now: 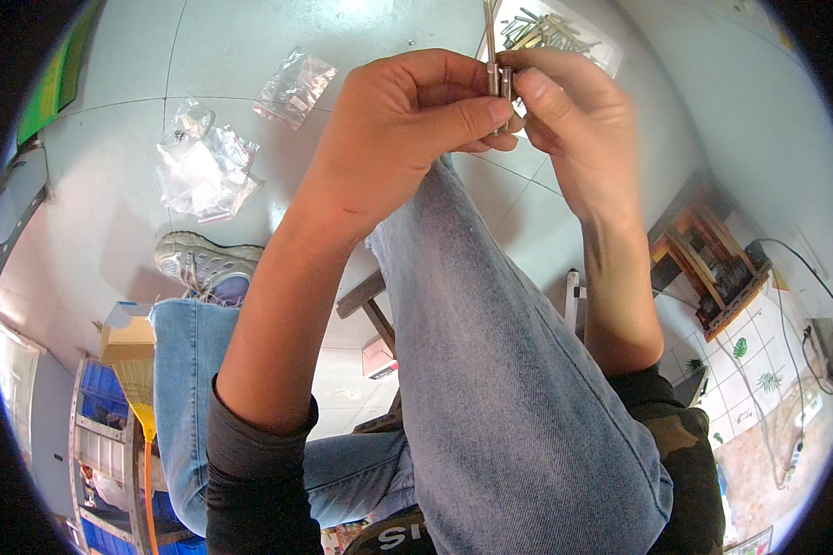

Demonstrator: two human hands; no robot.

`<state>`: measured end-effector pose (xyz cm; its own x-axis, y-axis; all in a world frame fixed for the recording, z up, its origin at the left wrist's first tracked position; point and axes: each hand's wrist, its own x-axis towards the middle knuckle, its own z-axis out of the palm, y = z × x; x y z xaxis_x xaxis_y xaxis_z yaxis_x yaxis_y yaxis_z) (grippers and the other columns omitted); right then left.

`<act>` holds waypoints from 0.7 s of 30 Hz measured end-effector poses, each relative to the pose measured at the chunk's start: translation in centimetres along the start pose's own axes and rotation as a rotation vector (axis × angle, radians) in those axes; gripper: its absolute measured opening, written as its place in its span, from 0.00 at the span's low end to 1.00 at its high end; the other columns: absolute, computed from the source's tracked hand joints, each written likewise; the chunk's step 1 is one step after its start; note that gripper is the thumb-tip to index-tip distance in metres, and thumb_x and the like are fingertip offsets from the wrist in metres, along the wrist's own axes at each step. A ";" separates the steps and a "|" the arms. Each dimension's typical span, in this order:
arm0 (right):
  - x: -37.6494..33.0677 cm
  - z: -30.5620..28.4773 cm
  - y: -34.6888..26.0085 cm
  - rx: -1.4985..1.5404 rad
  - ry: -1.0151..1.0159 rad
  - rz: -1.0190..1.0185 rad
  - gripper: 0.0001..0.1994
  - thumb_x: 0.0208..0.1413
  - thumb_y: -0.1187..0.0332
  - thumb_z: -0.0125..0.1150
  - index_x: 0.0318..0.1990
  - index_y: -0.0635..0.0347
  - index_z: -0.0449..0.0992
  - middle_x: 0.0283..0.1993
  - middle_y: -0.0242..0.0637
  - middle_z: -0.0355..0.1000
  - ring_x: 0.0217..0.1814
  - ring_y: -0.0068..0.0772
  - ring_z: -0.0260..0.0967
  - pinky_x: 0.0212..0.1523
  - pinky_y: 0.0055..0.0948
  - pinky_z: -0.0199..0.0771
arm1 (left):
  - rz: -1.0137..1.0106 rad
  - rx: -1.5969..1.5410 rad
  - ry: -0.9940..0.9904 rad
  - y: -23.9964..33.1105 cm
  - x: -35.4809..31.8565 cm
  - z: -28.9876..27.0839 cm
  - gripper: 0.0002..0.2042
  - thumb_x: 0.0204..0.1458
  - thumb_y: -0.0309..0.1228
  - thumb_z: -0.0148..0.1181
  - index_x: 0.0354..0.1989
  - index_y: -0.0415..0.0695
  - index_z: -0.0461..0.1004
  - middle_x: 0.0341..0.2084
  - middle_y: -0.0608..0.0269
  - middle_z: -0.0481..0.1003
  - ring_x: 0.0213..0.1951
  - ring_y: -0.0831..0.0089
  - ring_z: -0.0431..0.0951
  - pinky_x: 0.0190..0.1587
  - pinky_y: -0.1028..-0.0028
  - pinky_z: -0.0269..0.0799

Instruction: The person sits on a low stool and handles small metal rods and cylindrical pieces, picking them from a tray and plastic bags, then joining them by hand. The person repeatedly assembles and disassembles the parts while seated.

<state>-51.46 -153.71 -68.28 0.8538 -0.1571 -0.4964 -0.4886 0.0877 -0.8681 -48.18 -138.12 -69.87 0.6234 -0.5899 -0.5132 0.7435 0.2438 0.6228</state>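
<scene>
Both hands meet at the top of the head view over a pale floor. My left hand (407, 125) pinches a bundle of small silvery metal pins (493, 79) between thumb and fingers; one slim metal rod (490, 30) sticks up from it. Close against it, my right hand (572, 109) is closed with thumb and fingertips on a short, shiny metal pin (506, 81). Fingers partly hide the pins, and their exact kind is unclear. Just beyond the hands stands a white box (609, 57) holding many similar loose metal pins (548, 31).
Clear plastic bags (208, 171) lie on the floor at left, with another bag (294, 88) farther off. My raised knee (491, 277) is under the hands. A broom (139, 398) and shelf (102, 453) stand lower left; a wooden rack (708, 264) and cables (787, 305) are at right.
</scene>
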 end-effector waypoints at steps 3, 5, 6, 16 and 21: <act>0.1 -0.1 0.2 0.028 -0.010 0.018 0.10 0.49 0.68 0.59 0.38 0.62 0.75 0.24 0.27 0.71 0.16 0.08 0.50 0.14 0.12 0.45 | 0.020 0.049 0.012 0.1 -0.3 -0.2 0.10 0.49 0.25 0.55 0.38 0.33 0.70 0.31 0.55 0.74 0.33 0.69 0.77 0.39 0.74 0.74; -0.1 -0.3 0.6 0.147 -0.062 0.056 0.12 0.52 0.67 0.56 0.40 0.65 0.72 0.26 0.28 0.66 0.18 0.10 0.48 0.17 0.12 0.46 | 0.042 0.064 0.061 0.0 -0.6 -0.6 0.10 0.49 0.25 0.55 0.39 0.33 0.70 0.31 0.54 0.74 0.34 0.68 0.77 0.40 0.73 0.74; -0.2 -0.6 0.9 0.228 -0.120 0.046 0.13 0.53 0.66 0.54 0.41 0.66 0.71 0.27 0.29 0.63 0.19 0.12 0.47 0.18 0.12 0.47 | 0.048 0.042 0.100 -0.2 -0.8 -0.8 0.10 0.48 0.25 0.56 0.37 0.33 0.70 0.30 0.54 0.75 0.34 0.69 0.77 0.39 0.74 0.73; 2.2 2.3 11.2 -0.392 -0.057 0.059 0.11 0.50 0.66 0.57 0.37 0.64 0.73 0.27 0.30 0.69 0.24 0.18 0.60 0.25 0.19 0.60 | 0.301 0.010 0.775 -1.0 -9.3 -10.3 0.07 0.50 0.24 0.54 0.35 0.35 0.70 0.34 0.53 0.73 0.35 0.66 0.76 0.40 0.70 0.74; 7.9 3.2 13.9 -0.769 0.126 -0.105 0.11 0.42 0.69 0.60 0.34 0.65 0.73 0.32 0.43 0.73 0.32 0.39 0.70 0.36 0.30 0.68 | 0.344 -0.096 0.781 -2.1 -11.3 -12.0 0.06 0.50 0.24 0.54 0.35 0.36 0.70 0.32 0.55 0.74 0.35 0.67 0.76 0.40 0.70 0.74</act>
<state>-50.93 -150.56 -84.32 0.8979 -0.2410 -0.3684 -0.4333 -0.6317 -0.6429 -53.89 -122.70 -72.50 0.7800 0.2191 -0.5862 0.4775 0.3970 0.7838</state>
